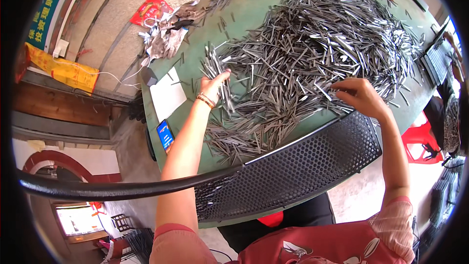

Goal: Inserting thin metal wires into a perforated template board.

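A loose bundle of thin grey metal strips [213, 66] is gripped in my left hand [213, 88], which wears a beaded bracelet [205, 100]. The strips stick out above and below the fist, over the left side of the green table [195, 76]. My right hand [360, 97] hovers at the near right edge of a large heap of similar strips [312, 44]. Its fingers are bent and a little apart, with nothing plainly held between them. A pale strip [322, 92] lies just beside these fingertips.
A black perforated metal panel [293, 166] with a dark curved rail [122, 189] crosses between me and the heap. At left lie a phone [165, 134], white paper [168, 93], work gloves [166, 41] and a red packet [150, 10]. A red stool [421, 142] stands at right.
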A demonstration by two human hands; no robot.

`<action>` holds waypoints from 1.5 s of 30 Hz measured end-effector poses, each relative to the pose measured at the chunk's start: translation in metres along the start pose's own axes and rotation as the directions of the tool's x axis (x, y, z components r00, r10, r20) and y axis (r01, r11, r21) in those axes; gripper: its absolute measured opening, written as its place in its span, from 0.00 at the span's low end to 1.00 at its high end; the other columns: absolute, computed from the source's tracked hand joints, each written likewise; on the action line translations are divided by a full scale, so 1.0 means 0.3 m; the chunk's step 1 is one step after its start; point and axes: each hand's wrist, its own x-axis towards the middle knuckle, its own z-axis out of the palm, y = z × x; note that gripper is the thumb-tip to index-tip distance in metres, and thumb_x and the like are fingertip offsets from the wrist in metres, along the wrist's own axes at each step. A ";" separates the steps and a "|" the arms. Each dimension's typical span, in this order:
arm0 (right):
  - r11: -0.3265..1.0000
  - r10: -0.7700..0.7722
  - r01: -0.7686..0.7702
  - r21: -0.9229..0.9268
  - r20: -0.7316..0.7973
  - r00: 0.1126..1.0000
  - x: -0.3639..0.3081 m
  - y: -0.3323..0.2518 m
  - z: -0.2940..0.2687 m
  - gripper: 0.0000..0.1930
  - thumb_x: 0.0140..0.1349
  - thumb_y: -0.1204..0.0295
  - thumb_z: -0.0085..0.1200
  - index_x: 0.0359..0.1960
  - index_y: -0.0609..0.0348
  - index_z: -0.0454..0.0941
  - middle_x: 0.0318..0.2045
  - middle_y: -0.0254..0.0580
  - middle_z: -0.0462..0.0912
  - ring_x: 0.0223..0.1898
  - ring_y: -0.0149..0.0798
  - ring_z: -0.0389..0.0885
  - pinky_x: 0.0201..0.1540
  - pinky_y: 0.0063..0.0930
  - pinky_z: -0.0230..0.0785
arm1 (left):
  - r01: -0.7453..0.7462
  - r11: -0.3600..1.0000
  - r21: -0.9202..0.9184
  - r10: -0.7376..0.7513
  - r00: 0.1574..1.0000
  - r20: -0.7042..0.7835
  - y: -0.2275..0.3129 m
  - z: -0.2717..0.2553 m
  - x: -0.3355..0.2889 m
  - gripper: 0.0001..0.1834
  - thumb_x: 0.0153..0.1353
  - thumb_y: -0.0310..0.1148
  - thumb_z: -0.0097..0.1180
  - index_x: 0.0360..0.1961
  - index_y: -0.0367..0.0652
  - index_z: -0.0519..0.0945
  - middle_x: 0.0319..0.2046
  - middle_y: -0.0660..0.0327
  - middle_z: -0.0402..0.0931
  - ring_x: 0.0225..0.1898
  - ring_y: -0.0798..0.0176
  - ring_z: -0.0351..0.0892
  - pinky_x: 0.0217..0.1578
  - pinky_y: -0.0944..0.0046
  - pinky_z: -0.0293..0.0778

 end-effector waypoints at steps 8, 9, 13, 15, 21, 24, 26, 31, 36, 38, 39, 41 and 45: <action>0.997 0.061 -0.059 0.041 -0.053 0.997 -0.057 -0.008 0.008 0.11 0.59 0.77 0.54 0.43 0.65 0.79 0.29 0.39 0.77 0.28 0.27 0.73 0.31 0.22 0.67 | -0.281 0.954 0.106 0.297 0.936 -0.190 -0.094 0.035 0.036 0.14 0.49 0.22 0.66 0.37 0.41 0.77 0.30 0.65 0.78 0.31 0.72 0.77 0.34 0.71 0.74; 0.995 0.085 -0.082 0.050 -0.056 0.995 -0.060 -0.010 0.006 0.11 0.59 0.77 0.54 0.43 0.65 0.79 0.29 0.39 0.77 0.28 0.27 0.73 0.31 0.22 0.67 | -0.289 0.933 0.213 0.333 0.918 -0.216 -0.120 0.036 0.040 0.15 0.47 0.22 0.67 0.37 0.41 0.77 0.30 0.65 0.78 0.30 0.72 0.77 0.33 0.71 0.75; 0.992 0.129 -0.129 0.008 -0.055 0.990 -0.081 -0.010 -0.009 0.11 0.58 0.77 0.54 0.43 0.66 0.79 0.29 0.39 0.77 0.28 0.27 0.73 0.31 0.21 0.66 | -0.282 0.947 0.154 0.314 0.915 -0.253 -0.125 0.055 0.055 0.17 0.46 0.23 0.68 0.37 0.39 0.74 0.27 0.64 0.78 0.25 0.69 0.78 0.27 0.69 0.75; 0.992 0.129 -0.129 0.008 -0.062 0.990 -0.096 -0.005 -0.011 0.11 0.58 0.77 0.54 0.43 0.66 0.79 0.29 0.39 0.77 0.27 0.27 0.73 0.31 0.21 0.67 | -0.431 0.902 0.024 0.418 0.859 -0.294 -0.104 0.090 0.057 0.17 0.46 0.23 0.67 0.37 0.39 0.74 0.27 0.64 0.78 0.24 0.70 0.78 0.28 0.70 0.75; 0.993 0.115 -0.108 0.057 -0.142 0.983 -0.128 0.005 -0.017 0.12 0.58 0.78 0.54 0.43 0.67 0.79 0.29 0.40 0.77 0.26 0.27 0.74 0.31 0.20 0.67 | -0.408 0.834 0.372 0.509 0.828 -0.235 -0.156 0.075 0.020 0.14 0.46 0.22 0.66 0.36 0.39 0.78 0.30 0.65 0.80 0.28 0.71 0.78 0.30 0.69 0.75; 0.996 0.084 -0.075 0.055 -0.189 0.978 -0.137 0.004 -0.007 0.11 0.59 0.77 0.54 0.43 0.65 0.79 0.26 0.39 0.76 0.25 0.28 0.73 0.28 0.22 0.66 | -0.379 0.908 0.177 0.413 0.882 -0.229 -0.161 0.071 0.042 0.13 0.49 0.21 0.63 0.37 0.36 0.77 0.28 0.63 0.79 0.25 0.69 0.78 0.29 0.69 0.75; 0.996 0.091 -0.085 0.042 -0.185 0.979 -0.151 0.011 -0.015 0.11 0.58 0.78 0.54 0.43 0.66 0.79 0.27 0.39 0.76 0.25 0.27 0.73 0.28 0.21 0.66 | -0.375 0.927 0.015 0.366 0.893 -0.262 -0.125 0.101 0.044 0.13 0.50 0.21 0.62 0.39 0.36 0.76 0.28 0.63 0.79 0.25 0.68 0.77 0.28 0.69 0.74; 0.987 0.157 -0.148 0.062 -0.178 0.971 -0.156 -0.013 -0.016 0.10 0.58 0.78 0.53 0.42 0.67 0.79 0.26 0.38 0.74 0.23 0.26 0.72 0.27 0.20 0.65 | -0.392 0.813 0.431 0.506 0.842 -0.188 -0.192 0.068 0.023 0.14 0.47 0.29 0.68 0.35 0.39 0.78 0.31 0.66 0.79 0.31 0.70 0.76 0.37 0.67 0.73; 0.998 0.052 -0.057 -0.019 -0.190 0.980 -0.181 0.004 -0.007 0.10 0.59 0.78 0.53 0.42 0.66 0.79 0.23 0.37 0.73 0.22 0.26 0.70 0.25 0.21 0.62 | -0.288 0.954 0.087 0.297 0.948 -0.111 -0.106 0.090 0.043 0.09 0.52 0.22 0.62 0.34 0.39 0.77 0.27 0.62 0.79 0.27 0.67 0.79 0.31 0.67 0.77; 0.997 0.063 -0.069 -0.024 -0.191 0.980 -0.189 -0.005 -0.010 0.10 0.59 0.78 0.53 0.42 0.66 0.79 0.23 0.36 0.73 0.21 0.26 0.70 0.25 0.21 0.62 | -0.059 0.988 -0.142 0.062 0.998 0.016 -0.043 0.068 0.058 0.07 0.54 0.22 0.61 0.34 0.39 0.76 0.27 0.58 0.78 0.27 0.63 0.79 0.30 0.65 0.77; 0.996 0.080 -0.088 -0.031 -0.195 0.978 -0.194 -0.012 -0.013 0.10 0.59 0.78 0.53 0.42 0.66 0.79 0.23 0.36 0.72 0.21 0.25 0.69 0.25 0.22 0.62 | 0.109 0.972 -0.206 -0.083 0.988 0.133 -0.011 0.052 0.070 0.05 0.56 0.26 0.60 0.34 0.40 0.76 0.27 0.59 0.78 0.28 0.63 0.79 0.32 0.64 0.78; 0.996 0.072 -0.079 -0.028 -0.204 0.976 -0.205 -0.018 -0.008 0.10 0.59 0.78 0.53 0.42 0.66 0.79 0.23 0.36 0.72 0.21 0.25 0.69 0.25 0.21 0.62 | 0.386 0.885 -0.259 -0.301 0.900 0.315 0.048 0.022 0.077 0.06 0.60 0.30 0.57 0.36 0.40 0.76 0.28 0.60 0.78 0.30 0.63 0.80 0.33 0.63 0.78; 0.993 0.107 -0.092 0.078 -0.219 0.970 -0.227 -0.077 0.010 0.10 0.59 0.77 0.55 0.41 0.67 0.79 0.23 0.38 0.73 0.23 0.28 0.71 0.26 0.23 0.63 | 0.331 0.886 -0.324 -0.215 0.913 0.346 0.068 -0.037 0.021 0.08 0.61 0.32 0.57 0.39 0.42 0.76 0.28 0.61 0.78 0.31 0.63 0.80 0.34 0.62 0.78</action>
